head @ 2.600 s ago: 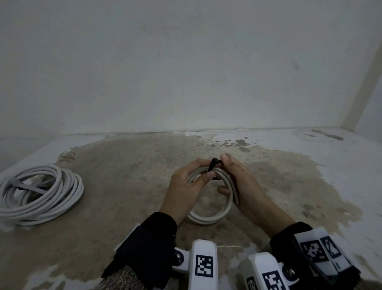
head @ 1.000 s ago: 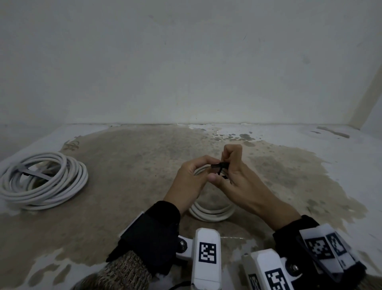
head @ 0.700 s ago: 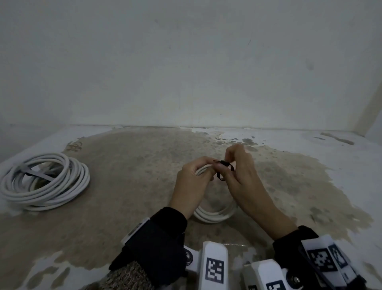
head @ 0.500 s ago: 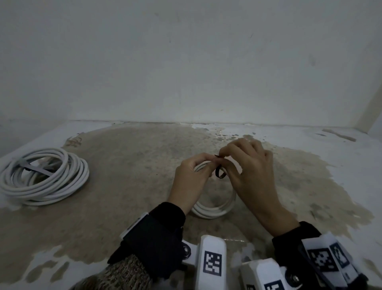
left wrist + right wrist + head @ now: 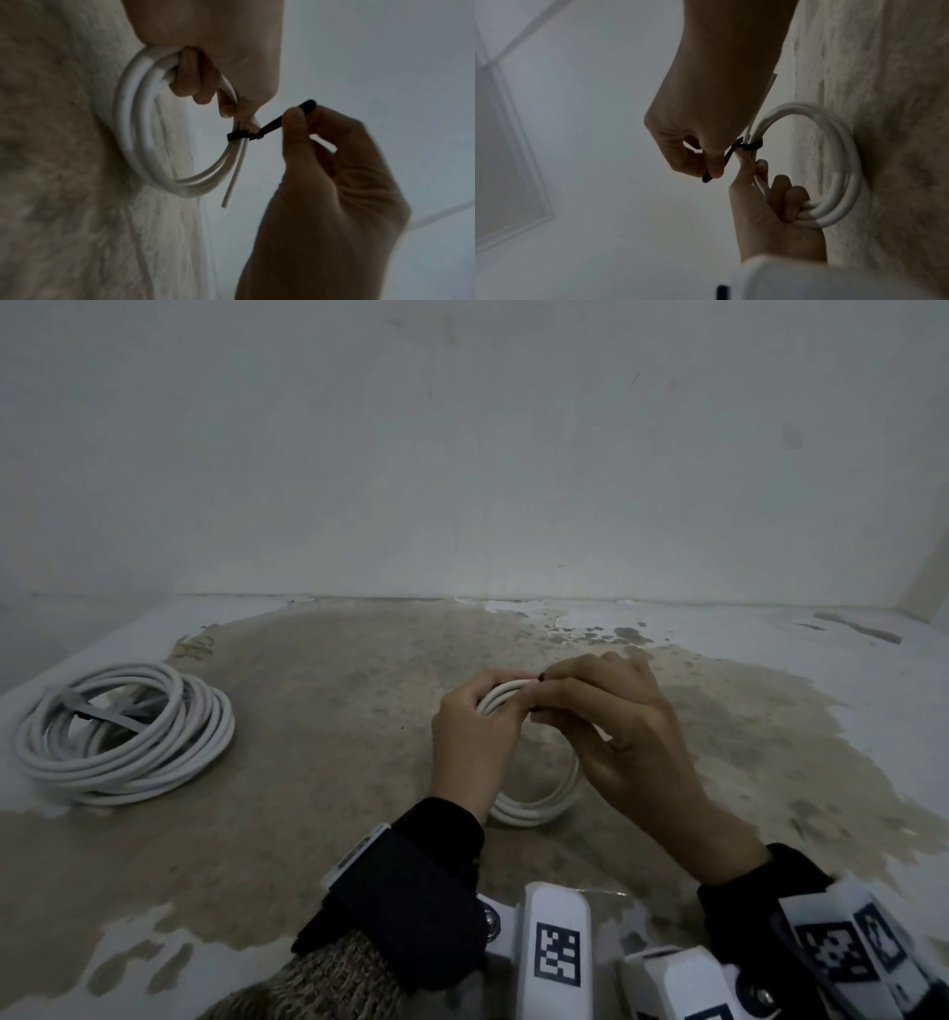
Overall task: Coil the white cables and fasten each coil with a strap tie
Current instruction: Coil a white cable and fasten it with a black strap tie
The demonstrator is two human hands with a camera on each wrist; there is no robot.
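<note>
A small white cable coil (image 5: 539,806) stands on edge on the stained floor, and my left hand (image 5: 482,711) grips its top with fingers curled through the ring (image 5: 144,121). A black strap tie (image 5: 246,136) is wrapped snugly round the coil's strands just past my left thumb. My right hand (image 5: 554,690) pinches the strap's free tail (image 5: 713,172) between thumb and forefinger and holds it out taut from the coil (image 5: 847,162). One loose cable end (image 5: 228,194) sticks out below the strap. Only the strap's tip (image 5: 543,676) shows in the head view.
A larger white cable coil (image 5: 123,737) lies flat on the floor at the left, bound with a grey tie (image 5: 102,713). The wall (image 5: 462,454) rises close behind, and bare stained floor (image 5: 334,685) lies between the two coils.
The strap's loose black loop has closed tight round the coil. My right hand has drawn the tail out, its fingers now lower and curled over the strap. The left hand's grip is unchanged.
</note>
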